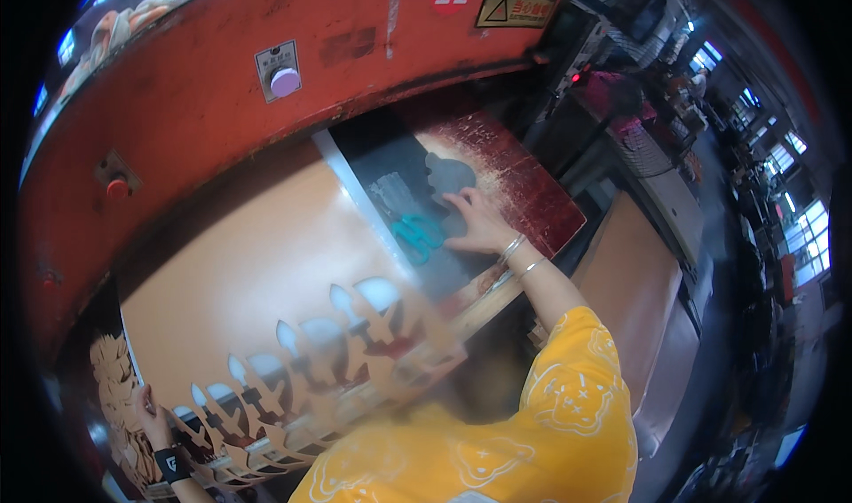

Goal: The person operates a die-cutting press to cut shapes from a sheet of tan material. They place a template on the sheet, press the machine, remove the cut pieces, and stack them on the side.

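A large tan sheet point(240, 228) lies on the machine bed, with a row of curved cut-outs along its near side. At its left edge, my left hand point(153, 421) has its fingers closed on the border. My right hand point(484, 223) reaches over a dark board to the right of the sheet, thumb and forefinger apart. Those fingertips are by the lower edge of a flat dark grey piece point(451, 174) with a wavy outline; whether they touch it is hard to tell. Beside the thumb lies a teal looped object point(417, 238), its kind unclear.
An orange machine beam point(355, 50) spans the bed, bearing a pale knob point(284, 81) and a red button point(117, 189). Tan scraps point(115, 388) pile at the left. Another tan sheet point(630, 277) lies at the right, and a worn red board point(524, 188) lies beyond my right hand.
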Action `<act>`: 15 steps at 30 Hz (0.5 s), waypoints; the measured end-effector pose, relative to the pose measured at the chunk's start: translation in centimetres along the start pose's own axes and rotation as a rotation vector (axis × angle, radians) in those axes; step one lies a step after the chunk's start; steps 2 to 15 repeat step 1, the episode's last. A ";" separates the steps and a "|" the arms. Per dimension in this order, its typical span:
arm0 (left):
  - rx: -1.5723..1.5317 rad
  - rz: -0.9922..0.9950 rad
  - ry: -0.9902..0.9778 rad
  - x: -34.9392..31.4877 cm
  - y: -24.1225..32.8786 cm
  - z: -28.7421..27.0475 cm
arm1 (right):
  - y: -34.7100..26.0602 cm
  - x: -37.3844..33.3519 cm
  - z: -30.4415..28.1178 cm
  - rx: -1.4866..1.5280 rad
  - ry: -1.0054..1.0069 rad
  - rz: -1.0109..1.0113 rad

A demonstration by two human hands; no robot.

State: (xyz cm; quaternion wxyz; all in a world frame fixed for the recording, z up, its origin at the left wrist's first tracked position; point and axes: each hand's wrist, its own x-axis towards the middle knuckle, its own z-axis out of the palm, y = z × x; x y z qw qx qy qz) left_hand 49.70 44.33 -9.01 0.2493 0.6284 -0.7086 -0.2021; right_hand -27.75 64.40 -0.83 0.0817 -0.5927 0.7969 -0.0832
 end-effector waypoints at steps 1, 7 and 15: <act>-0.010 0.052 -0.012 0.6 -0.6 -0.1 | -0.8 0.1 -0.8 0.065 -0.070 0.063; -0.010 0.052 -0.012 0.6 -0.6 -0.1 | -0.8 0.1 -0.8 0.065 -0.070 0.063; -0.010 0.052 -0.012 0.6 -0.6 -0.1 | -0.8 0.1 -0.8 0.065 -0.070 0.063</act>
